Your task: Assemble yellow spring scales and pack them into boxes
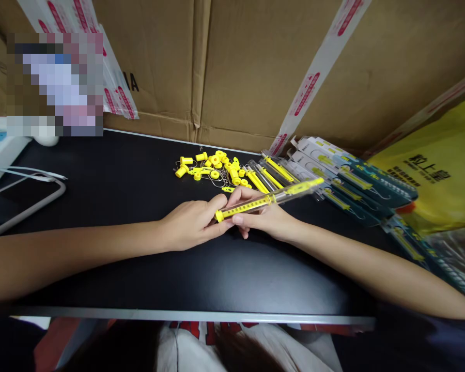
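A spring scale (pixel 251 205), a clear tube with a yellow numbered strip inside, lies slanted across both hands above the black table (pixel 139 274). My left hand (pixel 196 222) pinches its yellow end cap at the lower left. Around the middle of the tube closes my right hand (pixel 265 217), its thumb along the near side. The tube's far end points up and right, past the right hand. Just behind the hands lies a pile of yellow caps, rings and metal hooks (pixel 215 170). Several more clear tubes with yellow strips (pixel 275 173) rest to its right.
Printed spring scale boxes (pixel 344 175) are stacked at the right, next to a yellow plastic bag (pixel 430 165). A large cardboard box (pixel 240 72) stands behind the table. At the left are a white power strip (pixel 3 144) and cables (pixel 54 194).
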